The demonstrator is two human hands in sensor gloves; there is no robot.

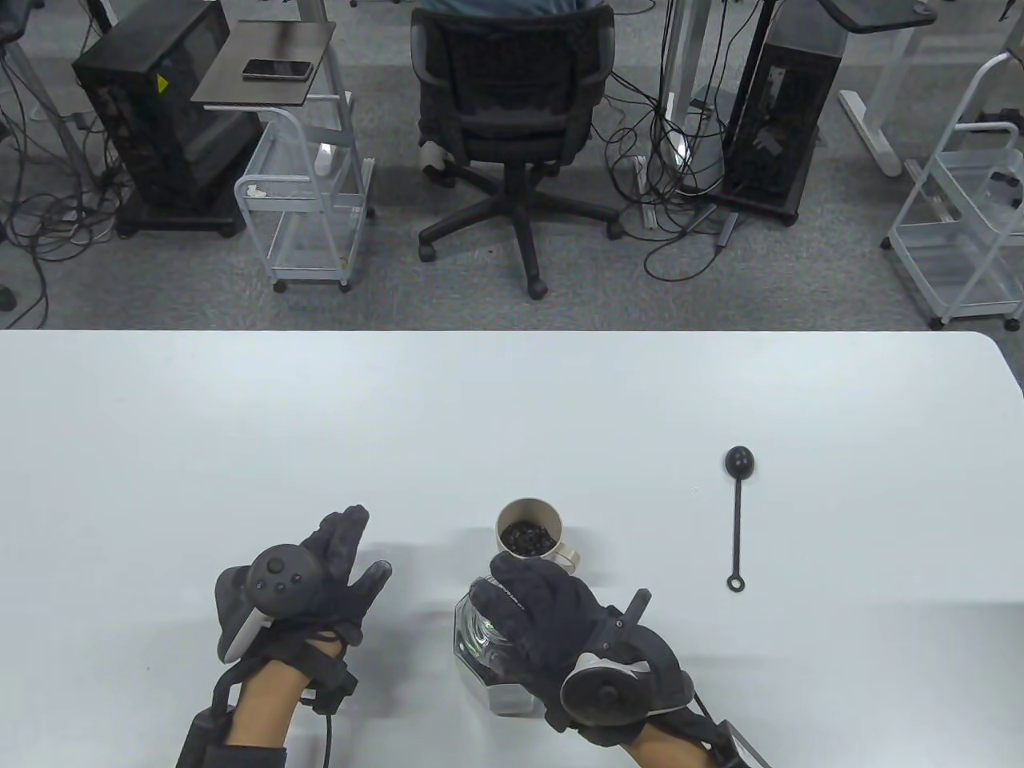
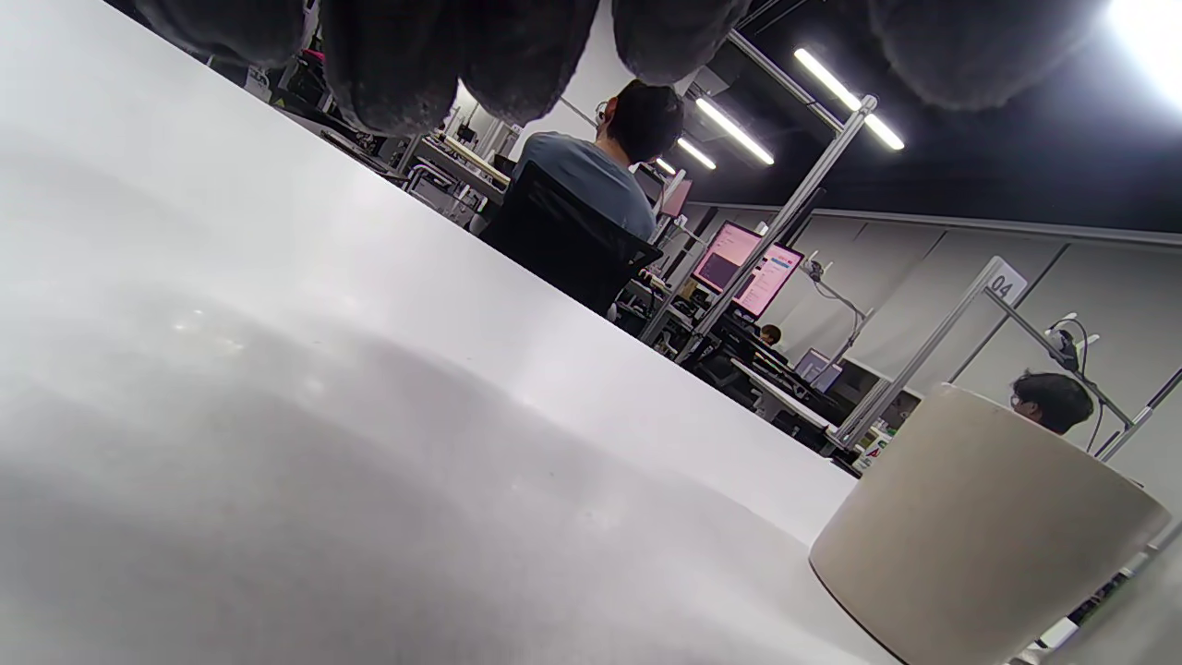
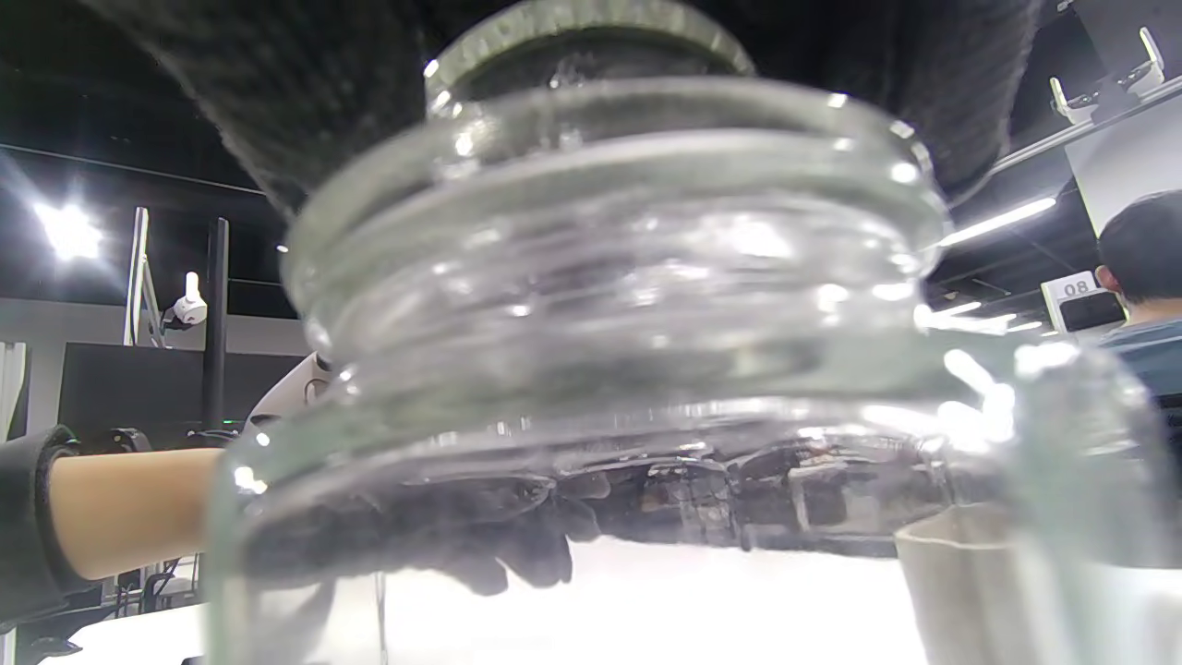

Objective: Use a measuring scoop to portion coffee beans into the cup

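A beige cup [image 1: 552, 528] holding dark coffee beans [image 1: 526, 538] stands near the table's front middle; in the left wrist view the cup [image 2: 979, 536] is at the lower right. Just in front of it stands a clear glass jar [image 1: 480, 640], which fills the right wrist view [image 3: 609, 323]. My right hand [image 1: 524, 588] covers the jar's top, fingers curled round its mouth. My left hand [image 1: 360, 548] hovers left of the cup with straight fingers and holds nothing. The black measuring scoop [image 1: 737, 512] lies alone on the table to the right, bowl facing away from me.
The white table [image 1: 240, 432] ends at its far edge, with a rounded corner at the right. Beyond it are an office chair [image 1: 512, 120] with a person seated, wire carts [image 1: 308, 200] and computer towers on the floor.
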